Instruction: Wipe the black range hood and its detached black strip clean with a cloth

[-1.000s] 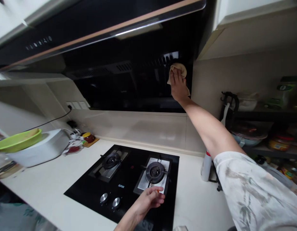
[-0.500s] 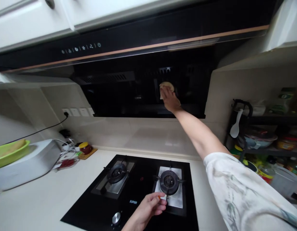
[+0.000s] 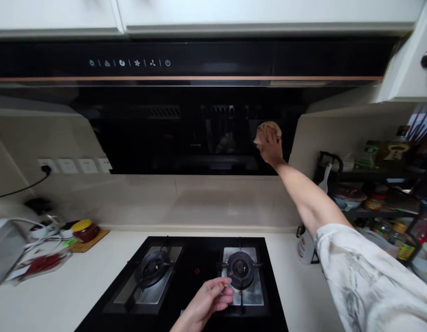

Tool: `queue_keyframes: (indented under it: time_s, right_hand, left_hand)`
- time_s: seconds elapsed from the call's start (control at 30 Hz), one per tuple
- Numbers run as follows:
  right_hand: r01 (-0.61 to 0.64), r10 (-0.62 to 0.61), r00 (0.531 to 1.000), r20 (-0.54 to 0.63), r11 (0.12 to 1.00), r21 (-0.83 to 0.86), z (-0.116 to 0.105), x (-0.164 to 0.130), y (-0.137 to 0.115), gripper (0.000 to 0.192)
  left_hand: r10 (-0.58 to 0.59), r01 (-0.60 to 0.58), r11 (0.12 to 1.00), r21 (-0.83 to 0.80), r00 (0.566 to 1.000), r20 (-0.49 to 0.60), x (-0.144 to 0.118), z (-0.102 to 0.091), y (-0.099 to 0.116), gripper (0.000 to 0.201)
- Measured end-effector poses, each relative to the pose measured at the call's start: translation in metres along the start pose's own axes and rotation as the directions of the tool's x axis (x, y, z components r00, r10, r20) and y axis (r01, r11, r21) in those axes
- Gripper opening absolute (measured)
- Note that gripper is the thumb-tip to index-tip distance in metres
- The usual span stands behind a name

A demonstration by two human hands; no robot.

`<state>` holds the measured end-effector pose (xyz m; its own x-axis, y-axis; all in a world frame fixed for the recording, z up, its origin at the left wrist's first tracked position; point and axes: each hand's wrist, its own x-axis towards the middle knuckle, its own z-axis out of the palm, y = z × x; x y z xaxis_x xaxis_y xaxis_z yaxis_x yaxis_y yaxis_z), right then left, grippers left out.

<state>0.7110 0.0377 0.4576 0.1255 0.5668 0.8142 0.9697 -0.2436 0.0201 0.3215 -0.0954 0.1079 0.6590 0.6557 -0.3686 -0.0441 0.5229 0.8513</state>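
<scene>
Against the black glass panel (image 3: 185,138) of the range hood, the right hand (image 3: 270,146) presses a crumpled beige cloth (image 3: 267,129), fingers closed on it. Below, the left hand (image 3: 209,302) rests loosely curled on the black stove (image 3: 199,281), beside the right burner (image 3: 240,268); the white surface (image 3: 78,286) surrounds it.

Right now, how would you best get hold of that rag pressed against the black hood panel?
The cloth is flattened against the hood panel under the right hand. Probably best to pinch its bunched upper edge, which pokes out above the fingers, coming from the front and slightly right, along the arm's line.
</scene>
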Motion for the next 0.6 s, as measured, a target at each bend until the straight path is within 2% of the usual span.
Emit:
queue_keyframes:
  time_s: [0.07, 0.17, 0.23, 0.3, 0.37, 0.5, 0.6]
  right_hand:
    - [-0.181, 0.186, 0.977, -0.104, 0.982, 0.05, 0.003, -0.004, 0.005, 0.069]
    - [-0.406, 0.446, 0.87, -0.209, 0.89, 0.208, 0.013, 0.003, -0.013, 0.069]
    - [-0.491, 0.567, 0.794, -0.221, 0.811, 0.316, 0.019, 0.013, -0.035, 0.069]
    - [-0.517, 0.618, 0.757, -0.213, 0.766, 0.382, 0.022, 0.022, -0.058, 0.07]
    - [-0.479, 0.587, 0.784, -0.203, 0.779, 0.404, 0.021, 0.027, -0.075, 0.071]
    - [-0.311, 0.406, 0.895, -0.183, 0.864, 0.396, 0.012, 0.026, -0.094, 0.067]
    - [-0.276, 0.365, 0.913, -0.179, 0.879, 0.388, 0.006, 0.035, -0.108, 0.063]
  left_hand:
    - [0.015, -0.015, 1.0, -0.007, 1.0, 0.006, 0.001, -0.001, 0.003, 0.08]
    - [0.02, -0.02, 1.0, -0.006, 1.0, 0.0, 0.0, -0.007, 0.009, 0.08]
    - [0.018, -0.018, 1.0, 0.001, 0.999, -0.031, 0.0, -0.012, 0.011, 0.081]
    - [0.025, -0.025, 1.0, 0.001, 0.996, -0.08, -0.001, -0.017, 0.011, 0.081]
    - [0.025, -0.026, 1.0, -0.005, 0.994, -0.108, 0.0, -0.019, 0.008, 0.081]
    - [-0.009, 0.008, 1.0, -0.015, 0.998, -0.057, 0.002, -0.022, 0.003, 0.078]
    - [0.0, 0.0, 1.0, -0.004, 1.0, -0.029, 0.008, -0.027, 0.008, 0.073]
